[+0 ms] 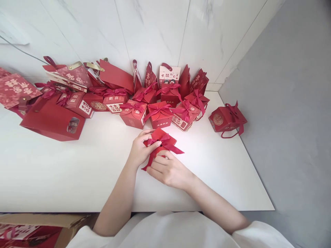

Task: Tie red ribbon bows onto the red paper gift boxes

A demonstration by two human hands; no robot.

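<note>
A small red gift box (156,133) with a dark pink ribbon (169,146) tied in a bow is tilted between my hands above the white table. My left hand (141,147) grips it from the left side, the thumb pressing on the middle of the bow. At the near side of the box, my right hand (168,168) has its fingers curled in at the ribbon's lower tail; the fingertips are partly hidden. One ribbon tail points right, the other hangs down left. Just beyond stands a similar box with a bow (160,119).
Several red boxes and bags line the wall, among them a large red bag (55,119) on the left. A lone red box (224,119) sits near the right edge of the table (219,193). An open cardboard box (69,222) with red packaging is at lower left.
</note>
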